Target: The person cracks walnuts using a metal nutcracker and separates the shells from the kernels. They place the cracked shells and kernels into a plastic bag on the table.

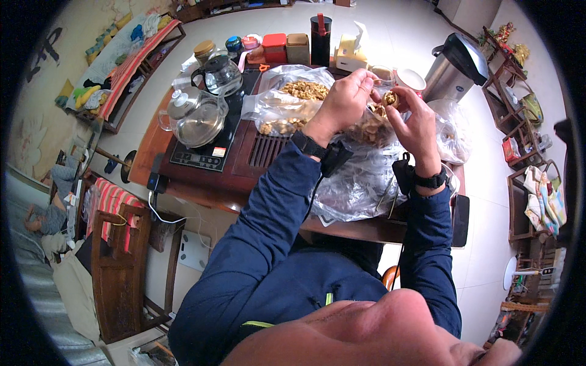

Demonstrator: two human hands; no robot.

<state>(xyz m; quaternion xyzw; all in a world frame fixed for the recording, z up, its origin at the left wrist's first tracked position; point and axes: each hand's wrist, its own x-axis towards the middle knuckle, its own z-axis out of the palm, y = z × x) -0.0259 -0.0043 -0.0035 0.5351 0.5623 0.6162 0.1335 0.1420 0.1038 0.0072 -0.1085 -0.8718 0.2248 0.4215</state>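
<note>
My right hand (414,121) grips an opened walnut (390,98), with kernel showing inside its shell. My left hand (343,100) is close beside it, fingertips pinched on what looks like a thin pick (378,80), mostly hidden by the fingers. Below both hands, a clear plastic bag (368,130) holds brown walnut shells or pieces. Left of my left hand lie shelled walnut kernels (306,90) in an open plastic bag (279,73), with more kernels (281,126) in plastic nearer me. Crumpled clear plastic (352,187) spreads beneath my wrists, with thin metal tongs or tweezers (389,196) on it.
A glass teapot (197,123) and a glass pot (222,75) stand on an induction cooker (201,158) at left. A black flask (320,43), tissue box (351,54) and white cup (410,80) line the back. Right stand an airpot (453,68) and a plastic bag (451,130).
</note>
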